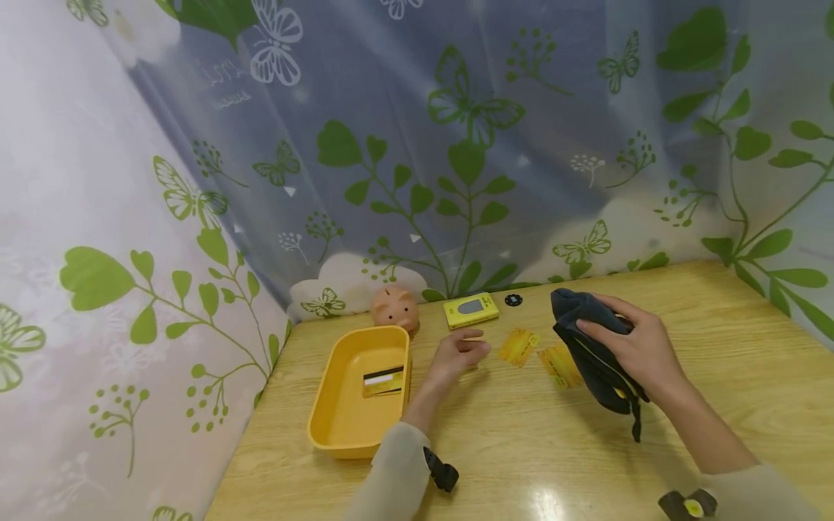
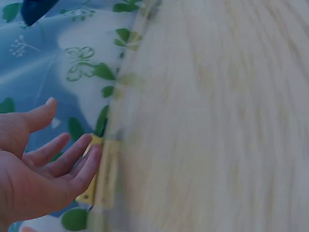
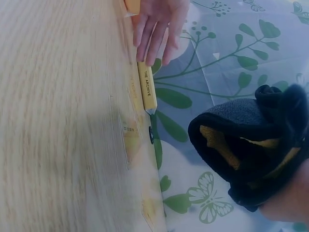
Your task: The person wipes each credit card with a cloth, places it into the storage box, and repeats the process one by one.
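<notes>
My right hand [image 1: 641,351] grips a dark blue fabric pouch [image 1: 586,358] above the right half of the table. In the right wrist view the mouth of this pouch [image 3: 236,116] gapes, showing a mustard-yellow lining. A short pull tab hangs from its lower end in the head view. My left hand [image 1: 456,356] hovers with relaxed fingers and holds nothing; the left wrist view shows its palm side. Two yellow-orange cards lie on the table between the hands: one card [image 1: 519,347] near the left fingertips, the other card [image 1: 559,365] partly hidden behind the pouch.
Left of my left forearm stands a yellow tray [image 1: 326,427] with bank-style cards [image 1: 384,381] inside. Behind it sits a pink piggy bank [image 1: 394,307]. A yellow box [image 1: 470,311] and a round black chip [image 1: 513,299] lie near the patterned curtain [image 1: 554,181] at the table's back edge.
</notes>
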Available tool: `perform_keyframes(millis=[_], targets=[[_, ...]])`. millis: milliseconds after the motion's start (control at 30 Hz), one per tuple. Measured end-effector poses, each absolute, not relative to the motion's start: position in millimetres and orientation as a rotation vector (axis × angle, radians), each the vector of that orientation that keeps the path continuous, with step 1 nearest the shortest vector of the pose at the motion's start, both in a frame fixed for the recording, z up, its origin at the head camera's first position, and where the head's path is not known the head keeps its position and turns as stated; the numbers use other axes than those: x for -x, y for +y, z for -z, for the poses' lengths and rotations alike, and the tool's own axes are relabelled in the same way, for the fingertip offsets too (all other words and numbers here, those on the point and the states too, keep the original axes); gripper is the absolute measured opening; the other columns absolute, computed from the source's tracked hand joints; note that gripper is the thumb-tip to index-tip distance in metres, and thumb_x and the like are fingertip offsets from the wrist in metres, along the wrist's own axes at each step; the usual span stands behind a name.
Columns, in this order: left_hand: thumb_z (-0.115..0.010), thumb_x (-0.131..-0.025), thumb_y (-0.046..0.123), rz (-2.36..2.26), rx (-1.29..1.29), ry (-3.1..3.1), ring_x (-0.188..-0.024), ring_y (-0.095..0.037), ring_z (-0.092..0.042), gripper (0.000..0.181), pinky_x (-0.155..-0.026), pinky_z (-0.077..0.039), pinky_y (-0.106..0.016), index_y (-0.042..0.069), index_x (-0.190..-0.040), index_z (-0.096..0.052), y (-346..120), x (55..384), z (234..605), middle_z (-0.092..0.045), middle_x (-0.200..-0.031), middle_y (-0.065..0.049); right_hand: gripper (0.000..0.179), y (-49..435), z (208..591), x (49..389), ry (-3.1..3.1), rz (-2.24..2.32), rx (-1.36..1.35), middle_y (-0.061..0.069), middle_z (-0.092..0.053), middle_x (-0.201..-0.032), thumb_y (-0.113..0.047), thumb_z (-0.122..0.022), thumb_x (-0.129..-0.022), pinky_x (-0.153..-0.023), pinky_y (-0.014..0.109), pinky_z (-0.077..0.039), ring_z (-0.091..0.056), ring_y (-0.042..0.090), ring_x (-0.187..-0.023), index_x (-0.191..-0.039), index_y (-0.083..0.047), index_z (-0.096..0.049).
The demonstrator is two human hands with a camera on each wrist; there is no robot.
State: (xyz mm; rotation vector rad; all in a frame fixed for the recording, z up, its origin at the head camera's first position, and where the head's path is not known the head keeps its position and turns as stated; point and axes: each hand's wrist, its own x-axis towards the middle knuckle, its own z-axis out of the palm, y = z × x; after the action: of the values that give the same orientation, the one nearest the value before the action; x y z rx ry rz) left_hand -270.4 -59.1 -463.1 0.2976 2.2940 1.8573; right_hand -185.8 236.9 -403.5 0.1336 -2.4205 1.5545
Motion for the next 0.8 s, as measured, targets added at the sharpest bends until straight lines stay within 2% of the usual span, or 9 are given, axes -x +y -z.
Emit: perform_keyframes(millis=[133, 367, 567, 800], targets=[[-0.074, -0.098, 0.011, -1.779, -0.229, 2.376, -0.113, -0.027, -0.067, 0.045, -0.094, -0.056, -0.044, -0.003, -0.138, -0.062, -43, 272, 469, -0.07, -0.125, -0.019, 0.069, 234, 404, 188, -2.416, -1.561, -0.134, 0.028, -0.045, -0.156, -0.04, -0.072, -0.099, -0.101, 0.072, -0.044, -0.045, 0.056, -0.136, -0.155, -0.007, -0.049], [-0.086, -0.087, 0.018, -1.514, -0.156, 2.562, -0.129, -0.029, -0.052, 0.058, -0.11, -0.046, -0.041, 0.006, -0.139, -0.063, -12, 275, 473, -0.064, -0.136, -0.013, 0.071, 233, 408, 191, -2.428, -1.587, -0.121, 0.028, -0.043, -0.157, -0.042, -0.072, -0.099, -0.103, 0.071, -0.043, -0.044, 0.056, -0.137, -0.155, -0.007, -0.049], [-0.092, -0.08, 0.021, -1.315, -0.141, 2.773, -0.118, -0.025, -0.05, 0.063, -0.104, -0.047, -0.037, 0.007, -0.135, -0.064, 4, 277, 479, -0.064, -0.126, -0.008, 0.072, 235, 412, 193, -2.439, -1.596, -0.098, 0.028, -0.042, -0.158, -0.043, -0.072, -0.098, -0.104, 0.072, -0.041, -0.041, 0.056, -0.139, -0.155, -0.006, -0.048], [-0.092, -0.081, 0.03, -1.088, -0.144, 2.937, -0.111, -0.028, -0.045, 0.066, -0.098, -0.044, -0.041, 0.006, -0.135, -0.063, 13, 278, 480, -0.054, -0.126, -0.013, 0.071, 237, 412, 193, -2.441, -1.575, -0.088, 0.027, -0.042, -0.158, -0.043, -0.072, -0.098, -0.104, 0.073, -0.041, -0.041, 0.057, -0.139, -0.155, -0.006, -0.049]])
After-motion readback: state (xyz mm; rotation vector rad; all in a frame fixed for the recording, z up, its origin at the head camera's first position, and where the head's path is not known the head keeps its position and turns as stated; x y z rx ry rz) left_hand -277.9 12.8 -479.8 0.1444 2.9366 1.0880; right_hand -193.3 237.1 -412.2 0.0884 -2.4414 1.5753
